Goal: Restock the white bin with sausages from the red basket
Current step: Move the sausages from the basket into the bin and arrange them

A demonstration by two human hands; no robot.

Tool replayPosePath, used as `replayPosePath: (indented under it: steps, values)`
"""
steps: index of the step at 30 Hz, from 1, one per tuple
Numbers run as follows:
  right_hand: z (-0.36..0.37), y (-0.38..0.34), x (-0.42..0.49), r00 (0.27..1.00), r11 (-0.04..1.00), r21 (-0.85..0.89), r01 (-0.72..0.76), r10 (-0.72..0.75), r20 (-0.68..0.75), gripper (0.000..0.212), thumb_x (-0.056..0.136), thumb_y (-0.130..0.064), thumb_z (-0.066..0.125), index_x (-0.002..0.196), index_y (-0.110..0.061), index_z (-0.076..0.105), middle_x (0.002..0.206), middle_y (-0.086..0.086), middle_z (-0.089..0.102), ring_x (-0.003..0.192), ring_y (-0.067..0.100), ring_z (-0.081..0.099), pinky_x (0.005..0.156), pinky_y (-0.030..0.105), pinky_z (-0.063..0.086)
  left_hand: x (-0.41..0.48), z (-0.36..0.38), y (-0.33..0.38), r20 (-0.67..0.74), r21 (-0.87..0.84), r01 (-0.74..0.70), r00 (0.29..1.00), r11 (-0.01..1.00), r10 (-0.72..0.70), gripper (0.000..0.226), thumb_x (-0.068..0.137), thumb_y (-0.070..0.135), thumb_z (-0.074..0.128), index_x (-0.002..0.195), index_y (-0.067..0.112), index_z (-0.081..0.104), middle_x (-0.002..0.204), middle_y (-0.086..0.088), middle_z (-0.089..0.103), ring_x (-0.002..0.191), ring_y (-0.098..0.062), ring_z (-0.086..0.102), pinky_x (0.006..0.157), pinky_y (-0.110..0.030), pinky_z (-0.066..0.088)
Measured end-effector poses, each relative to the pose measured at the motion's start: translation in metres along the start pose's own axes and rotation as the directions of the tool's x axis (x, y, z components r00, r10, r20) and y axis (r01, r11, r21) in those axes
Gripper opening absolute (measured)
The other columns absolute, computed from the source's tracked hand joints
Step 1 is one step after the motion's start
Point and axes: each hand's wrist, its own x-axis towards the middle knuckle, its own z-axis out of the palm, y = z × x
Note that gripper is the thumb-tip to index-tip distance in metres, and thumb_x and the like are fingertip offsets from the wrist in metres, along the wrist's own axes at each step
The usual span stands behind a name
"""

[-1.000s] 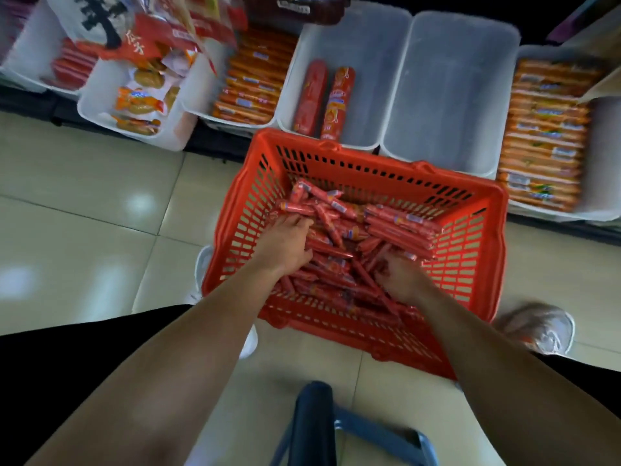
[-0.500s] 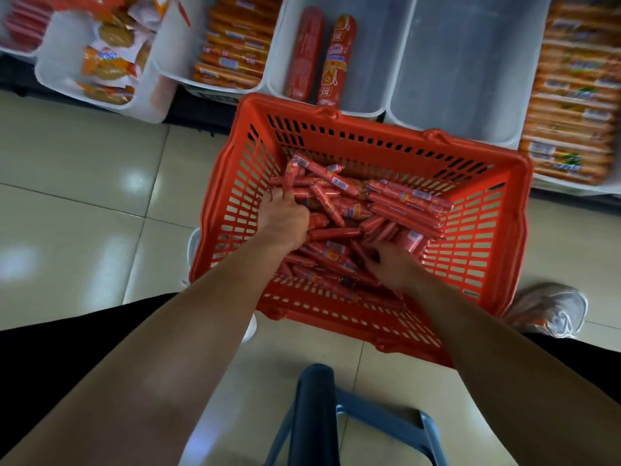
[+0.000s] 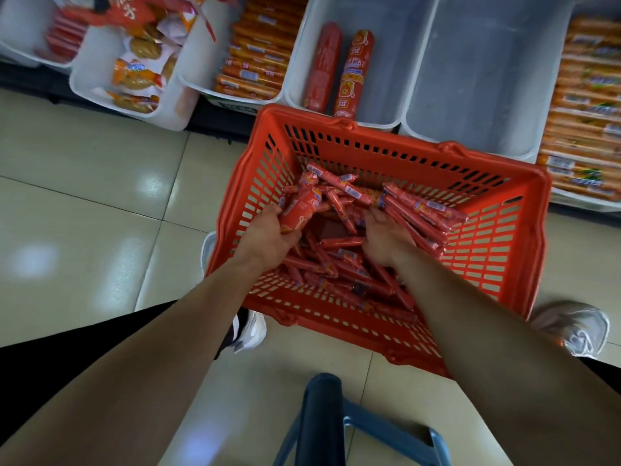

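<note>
The red basket (image 3: 497, 250) sits on the floor between my feet, holding many thin red-wrapped sausages (image 3: 339, 264). My left hand (image 3: 268, 238) is inside it on the left, closed around a bundle of sausages (image 3: 300, 210) raised above the pile. My right hand (image 3: 386, 238) is inside on the right, gripping a long bundle of sausages (image 3: 420, 210) that fans out to the right. Just beyond the basket stands a white bin (image 3: 484, 72) with nothing in it. Beside it a second white bin (image 3: 389, 62) holds two thick sausages (image 3: 336, 68).
Further white bins of orange-wrapped sausages stand at back centre (image 3: 255, 58) and far right (image 3: 584, 105); a bin of snack packs (image 3: 134, 79) is at back left. My shoes (image 3: 571, 327) flank the basket on the tiled floor. A blue stool frame (image 3: 322, 422) is below me.
Both hands have closed on bundles of sausages and lifted them out of the pile, baring a patch of the basket's bottom. The view has shifted slightly.
</note>
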Motion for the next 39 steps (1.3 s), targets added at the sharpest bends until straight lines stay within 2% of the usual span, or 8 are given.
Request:
replayPosePath:
  steps: [7, 14, 17, 21, 25, 29, 35, 39]
  values:
    - [0.012, 0.006, 0.021, 0.993, 0.983, -0.164, -0.083, 0.068, -0.096, 0.070, 0.087, -0.039, 0.061, 0.146, -0.012, 0.035, 0.146, 0.010, 0.041, 0.134, 0.033, 0.031, 0.109, 0.047, 0.032, 0.010, 0.018, -0.016, -0.001, -0.167, 0.003, 1.000, 0.986, -0.003, 0.055, 0.082, 0.034, 0.075, 0.128, 0.020, 0.048, 0.115, 0.003, 0.062, 0.100, -0.016, 0.063, 0.084, -0.033, 0.053]
    - [0.022, 0.018, 0.021, 0.992, 0.969, -0.243, -0.054, 0.025, -0.125, 0.054, 0.090, -0.053, 0.054, 0.127, -0.014, 0.050, 0.119, 0.008, 0.060, 0.112, 0.030, 0.053, 0.097, 0.047, 0.032, 0.011, 0.025, -0.018, 0.004, -0.186, 0.024, 1.000, 0.982, -0.024, 0.055, 0.080, 0.036, 0.075, 0.128, 0.022, 0.052, 0.108, 0.010, 0.058, 0.093, -0.009, 0.059, 0.067, -0.014, 0.041]
    - [0.015, 0.016, 0.014, 0.997, 0.988, -0.143, -0.050, 0.040, -0.072, 0.050, 0.089, -0.057, 0.055, 0.116, -0.015, 0.046, 0.090, -0.003, 0.064, 0.089, 0.025, 0.061, 0.094, 0.046, 0.030, 0.009, 0.023, -0.016, 0.045, -0.143, 0.035, 0.999, 0.989, -0.029, 0.050, 0.081, 0.037, 0.074, 0.125, 0.020, 0.058, 0.106, 0.005, 0.062, 0.093, -0.014, 0.062, 0.066, -0.015, 0.043]
    - [-0.008, 0.004, -0.005, 0.978, 0.937, 0.326, -0.127, 0.064, 0.197, 0.045, 0.080, -0.060, 0.058, 0.102, -0.021, 0.054, 0.086, -0.005, 0.060, 0.082, 0.019, 0.059, 0.076, 0.037, 0.046, 0.003, 0.015, -0.006, 0.075, -0.160, 0.059, 0.996, 0.985, -0.047, 0.046, 0.079, 0.037, 0.075, 0.119, 0.018, 0.062, 0.103, 0.002, 0.068, 0.092, -0.018, 0.065, 0.076, -0.030, 0.054]
    - [-0.024, 0.006, -0.031, 0.940, 0.828, 0.476, -0.297, 0.167, 0.298, 0.028, 0.086, -0.038, 0.065, 0.100, -0.016, 0.056, 0.093, 0.009, 0.067, 0.069, 0.022, 0.069, 0.055, 0.028, 0.049, -0.010, 0.001, 0.010, 0.070, -0.190, 0.064, 0.996, 0.980, -0.052, 0.064, 0.074, 0.038, 0.077, 0.131, 0.018, 0.056, 0.116, -0.003, 0.066, 0.104, -0.022, 0.063, 0.093, -0.039, 0.051]
    - [-0.037, 0.020, -0.075, 0.939, 0.777, 0.537, -0.327, 0.202, 0.280, 0.025, 0.072, -0.024, 0.071, 0.094, -0.013, 0.066, 0.072, 0.008, 0.072, 0.054, 0.021, 0.065, 0.049, 0.026, 0.049, -0.030, -0.018, 0.031, 0.071, -0.216, 0.075, 0.996, 0.974, -0.061, 0.065, 0.067, 0.042, 0.076, 0.126, 0.024, 0.057, 0.107, 0.001, 0.069, 0.095, -0.020, 0.065, 0.084, -0.031, 0.050]
    - [-0.069, 0.008, -0.129, 0.963, 0.809, 0.564, -0.163, 0.255, -0.088, 0.061, 0.081, -0.075, 0.057, 0.078, -0.017, 0.077, 0.076, -0.003, 0.074, 0.082, 0.018, 0.071, 0.069, 0.024, 0.049, -0.047, -0.052, 0.076, 0.022, -0.186, 0.019, 1.000, 0.982, -0.015, 0.052, 0.071, 0.030, 0.079, 0.119, 0.020, 0.062, 0.091, 0.003, 0.066, 0.077, -0.013, 0.063, 0.055, -0.013, 0.036]
    - [-0.099, -0.003, -0.145, 0.971, 0.563, 0.824, -0.070, 0.228, -0.074, 0.038, 0.086, -0.043, 0.071, 0.106, -0.010, 0.074, 0.104, 0.012, 0.075, 0.096, 0.030, 0.070, 0.095, 0.044, 0.053, -0.042, -0.074, 0.102, -0.024, -0.164, -0.033, 0.999, 0.986, 0.030, 0.052, 0.072, 0.032, 0.077, 0.120, 0.019, 0.062, 0.102, -0.003, 0.069, 0.089, -0.022, 0.065, 0.071, -0.026, 0.042]
